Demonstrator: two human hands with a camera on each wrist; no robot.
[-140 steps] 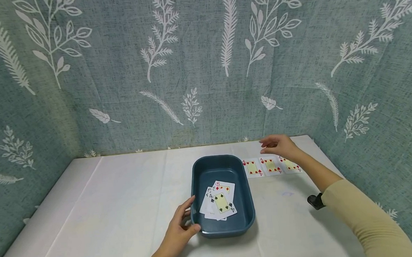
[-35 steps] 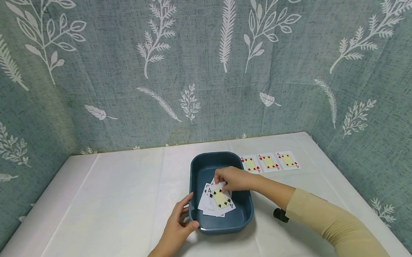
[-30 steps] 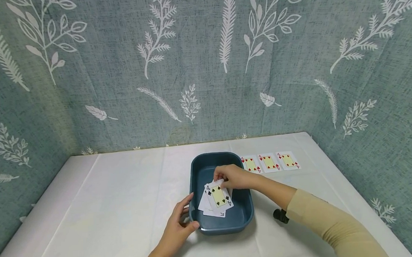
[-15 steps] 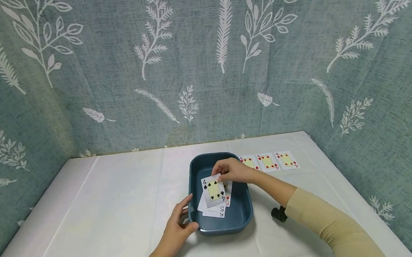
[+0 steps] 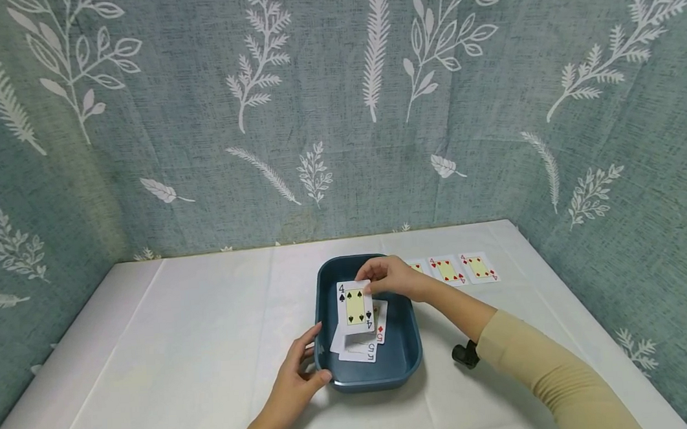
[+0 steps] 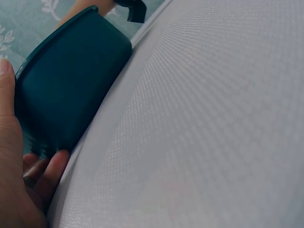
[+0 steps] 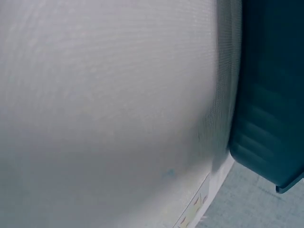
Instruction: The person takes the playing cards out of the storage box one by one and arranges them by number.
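dk-blue tray (image 5: 399, 354), wht-leaf gry-grn backdrop (image 5: 332, 105)

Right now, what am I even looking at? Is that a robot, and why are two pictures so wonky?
No robot, just a person wearing cameras. The big picture comes from the head; the two tilted ones come from the wrists. On the white cloth-covered table sits a dark blue, round-cornered tub. The left hand holds its side. The right hand pinches a white four-of-spades card above other white cards inside. To the right lie three red-marked white cards.
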